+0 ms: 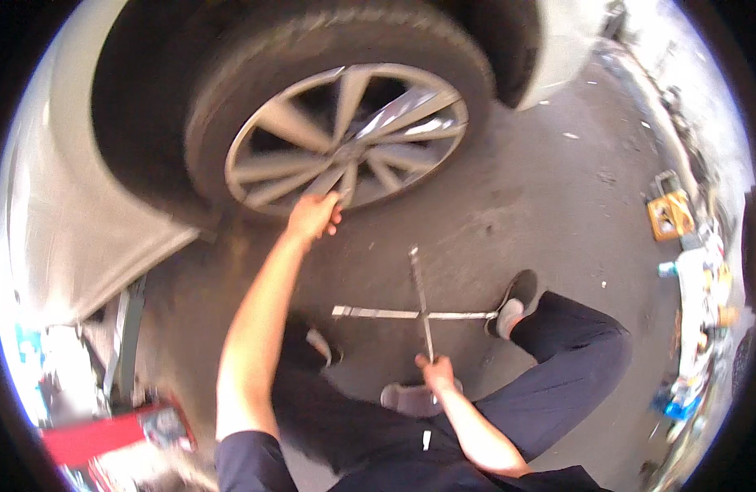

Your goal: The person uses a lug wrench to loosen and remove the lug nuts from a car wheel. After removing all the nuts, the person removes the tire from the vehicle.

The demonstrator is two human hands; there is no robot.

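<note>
My right hand point(438, 374) is closed around the lower arm of a four-way lug wrench point(423, 314), a metal cross held low between my legs. One end of the wrench's crossbar reaches my right shoe point(519, 297). My left arm stretches forward to a car wheel point(342, 152) with a multi-spoke silver rim inside a black tyre point(218, 98). At the rim's lower edge, my left hand point(314, 218) has its fingers curled in; what they hold, if anything, is too blurred to make out. The wheel sits in the arch of a light-coloured car point(74, 205).
A grey rounded object point(410, 398) lies between my legs. At the lower left stands a red box-like thing point(107, 435) beside a slanted metal post point(130, 336). Along the right wall are a yellow item point(669, 216) and assorted clutter point(701, 303).
</note>
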